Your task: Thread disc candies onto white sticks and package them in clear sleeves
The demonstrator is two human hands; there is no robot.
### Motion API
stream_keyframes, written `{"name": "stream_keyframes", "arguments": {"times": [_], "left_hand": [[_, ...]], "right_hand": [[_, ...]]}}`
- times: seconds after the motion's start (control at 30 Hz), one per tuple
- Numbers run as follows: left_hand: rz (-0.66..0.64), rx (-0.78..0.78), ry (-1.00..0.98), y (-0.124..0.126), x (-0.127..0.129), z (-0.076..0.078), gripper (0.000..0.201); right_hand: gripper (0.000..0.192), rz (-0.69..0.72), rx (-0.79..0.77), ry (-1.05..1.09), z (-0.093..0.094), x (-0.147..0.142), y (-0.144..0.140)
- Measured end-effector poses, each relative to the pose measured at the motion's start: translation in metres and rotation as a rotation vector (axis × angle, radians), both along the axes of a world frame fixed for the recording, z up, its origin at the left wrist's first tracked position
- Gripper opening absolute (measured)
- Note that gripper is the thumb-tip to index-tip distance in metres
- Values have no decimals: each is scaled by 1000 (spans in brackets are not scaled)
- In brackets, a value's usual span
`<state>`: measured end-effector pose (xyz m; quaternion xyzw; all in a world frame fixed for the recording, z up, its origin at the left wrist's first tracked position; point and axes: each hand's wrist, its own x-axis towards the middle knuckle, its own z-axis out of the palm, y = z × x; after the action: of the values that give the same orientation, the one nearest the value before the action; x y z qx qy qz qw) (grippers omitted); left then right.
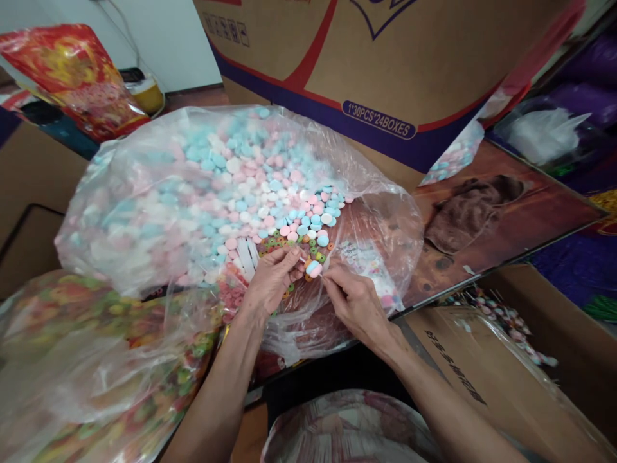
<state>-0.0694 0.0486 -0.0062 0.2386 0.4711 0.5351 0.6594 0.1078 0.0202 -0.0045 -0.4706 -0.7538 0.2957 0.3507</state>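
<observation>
A large clear plastic bag (144, 193) lies open in front of me, full of round pastel candies (270, 186) in pink, blue and white. Small coloured ring candies (284, 243) lie at its mouth. My left hand (272, 280) pinches a thin string or stick with a pink and a blue candy (313, 267) on it. My right hand (351, 299) pinches the other side of the same piece, fingertips nearly touching those of the left. Both hands hover just above the bag's open edge.
A second clear bag of mixed coloured ring candies (96, 373) sits at the lower left. A big cardboard box (380, 71) stands behind. A brown cloth (463, 212) lies on the printed board at right. A carton with strung candies (506, 328) sits lower right.
</observation>
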Motion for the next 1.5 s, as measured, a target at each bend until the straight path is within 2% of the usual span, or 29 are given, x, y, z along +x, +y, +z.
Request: {"name": "stream_keyframes", "arguments": {"times": [0.27, 0.4, 0.53, 0.67, 0.9, 1.07, 1.23, 1.37, 1.5], "left_hand": [[-2, -122, -78, -9, 0, 7, 35], [60, -148, -131, -14, 5, 5, 32], [116, -134, -197, -19, 16, 0, 26], [210, -105, -269, -21, 29, 2, 19], [366, -141, -264, -18, 51, 9, 21], [398, -137, -195, -18, 56, 6, 22], [379, -141, -154, -23, 62, -2, 15], [351, -54, -115, -29, 69, -6, 17], [218, -23, -48, -32, 63, -4, 24]], "right_hand": [[25, -58, -271, 335, -7, -12, -16], [28, -102, -347, 465, -4, -20, -22], [28, -111, -378, 492, -3, -30, -25], [28, -141, -397, 514, -9, -38, -23], [28, -151, -383, 564, -19, -46, -26], [28, -183, -379, 570, -21, -48, -26], [27, -217, -380, 583, -23, -48, -20], [33, -247, -413, 602, -25, -48, -14], [33, -224, -429, 681, -23, -39, -6]]}}
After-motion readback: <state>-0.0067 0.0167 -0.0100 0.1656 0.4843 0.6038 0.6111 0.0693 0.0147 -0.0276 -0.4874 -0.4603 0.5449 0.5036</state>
